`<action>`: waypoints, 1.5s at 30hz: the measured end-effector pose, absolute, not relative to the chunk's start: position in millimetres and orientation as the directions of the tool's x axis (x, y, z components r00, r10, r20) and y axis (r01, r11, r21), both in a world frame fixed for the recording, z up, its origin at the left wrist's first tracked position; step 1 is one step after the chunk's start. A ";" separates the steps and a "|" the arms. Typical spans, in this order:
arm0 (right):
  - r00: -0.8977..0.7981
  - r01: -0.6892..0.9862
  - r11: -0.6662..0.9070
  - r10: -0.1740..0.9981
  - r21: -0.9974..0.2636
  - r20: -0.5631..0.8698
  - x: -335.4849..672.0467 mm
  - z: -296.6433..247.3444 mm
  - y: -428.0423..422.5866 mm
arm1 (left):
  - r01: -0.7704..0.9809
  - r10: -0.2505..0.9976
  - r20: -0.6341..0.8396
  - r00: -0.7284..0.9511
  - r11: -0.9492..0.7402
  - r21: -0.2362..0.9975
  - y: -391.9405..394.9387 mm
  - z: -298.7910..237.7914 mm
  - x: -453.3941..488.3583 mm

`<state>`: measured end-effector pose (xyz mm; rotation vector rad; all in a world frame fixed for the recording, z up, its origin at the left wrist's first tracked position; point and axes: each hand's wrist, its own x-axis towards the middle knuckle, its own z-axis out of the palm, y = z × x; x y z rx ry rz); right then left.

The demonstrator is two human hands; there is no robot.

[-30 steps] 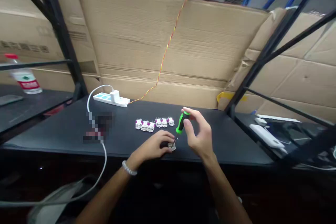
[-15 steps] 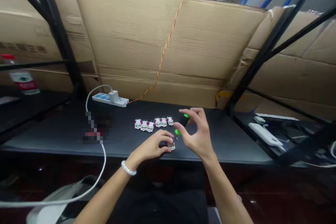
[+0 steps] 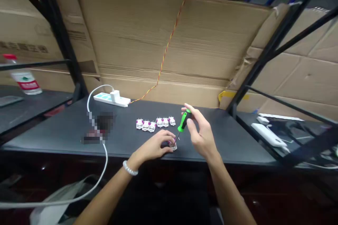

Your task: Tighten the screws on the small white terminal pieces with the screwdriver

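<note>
My left hand (image 3: 158, 144), with a white beaded bracelet at the wrist, pinches a small white-and-purple part (image 3: 173, 145) against the black tabletop near its front edge. My right hand (image 3: 201, 132) has its fingers and thumb around the black-and-green handle of a screwdriver (image 3: 182, 123). The shaft slants down to the left, its tip at the pinched part; exactly where it touches is too small to tell. Just beyond my left hand, several similar white-and-purple parts (image 3: 152, 126) with thin prongs lie in a loose row.
A white power strip (image 3: 121, 102) with a charger (image 3: 114, 95) sits at the back left, its white cable (image 3: 106, 158) looping over the front edge. A twisted red-yellow wire (image 3: 164, 58) runs up the cardboard wall (image 3: 126, 35). A blurred-out object (image 3: 97, 128) lies left.
My right thumb and fingers have shifted around the screwdriver handle, the thumb moving to the right, so more of the handle shows. My left hand still pinches the part in the same place.
</note>
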<state>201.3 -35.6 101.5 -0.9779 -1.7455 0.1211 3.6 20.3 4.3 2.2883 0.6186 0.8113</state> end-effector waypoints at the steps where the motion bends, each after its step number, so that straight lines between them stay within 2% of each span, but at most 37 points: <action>1: -0.081 0.550 0.657 0.657 -0.516 0.749 201.2 101.2 -35.6 | 0.217 0.598 0.384 0.703 -0.695 0.686 19.9 4.8 3.4; 5: 0.007 0.623 0.632 0.585 -0.461 0.811 200.1 99.7 -35.9 | 0.221 0.602 0.379 0.703 -0.692 0.687 19.7 4.8 3.1; 11: -0.058 0.546 0.667 0.633 -0.506 0.772 200.1 99.5 -34.7 | 0.223 0.594 0.375 0.712 -0.698 0.681 21.2 4.5 2.7; 15: 0.059 0.560 0.642 0.599 -0.523 0.799 196.2 97.7 -35.1 | 0.222 0.592 0.374 0.713 -0.698 0.681 20.2 5.5 2.7; 17: 0.062 0.496 0.649 0.637 -0.577 0.769 195.9 96.5 -35.8 | 0.221 0.595 0.368 0.714 -0.691 0.688 20.0 5.1 2.7; 20: -0.054 0.417 0.661 0.703 -0.623 0.710 198.0 97.7 -37.9 | 0.222 0.598 0.366 0.713 -0.688 0.691 20.8 3.5 2.7; 22: -0.098 0.486 0.657 0.697 -0.577 0.711 199.1 100.4 -39.3 | 0.225 0.599 0.368 0.711 -0.690 0.688 21.6 2.7 2.6; 26: -0.027 0.641 0.606 0.631 -0.471 0.776 198.9 103.9 -40.3 | 0.214 0.594 0.378 0.710 -0.693 0.688 21.3 3.5 2.6; 31: -0.091 0.513 0.659 0.679 -0.550 0.728 202.1 101.0 -39.4 | 0.212 0.595 0.371 0.713 -0.687 0.695 19.6 6.3 2.8; 37: -0.021 0.630 0.616 0.622 -0.472 0.783 202.5 103.1 -39.4 | 0.218 0.594 0.377 0.711 -0.696 0.685 20.3 4.4 2.6; 42: -0.117 0.559 0.662 0.659 -0.499 0.743 204.7 104.4 -40.4 | 0.223 0.599 0.360 0.716 -0.684 0.695 19.9 5.4 2.5; 45: -0.065 0.604 0.640 0.633 -0.475 0.771 204.8 104.7 -40.7 | 0.219 0.600 0.365 0.712 -0.683 0.697 20.3 5.4 2.9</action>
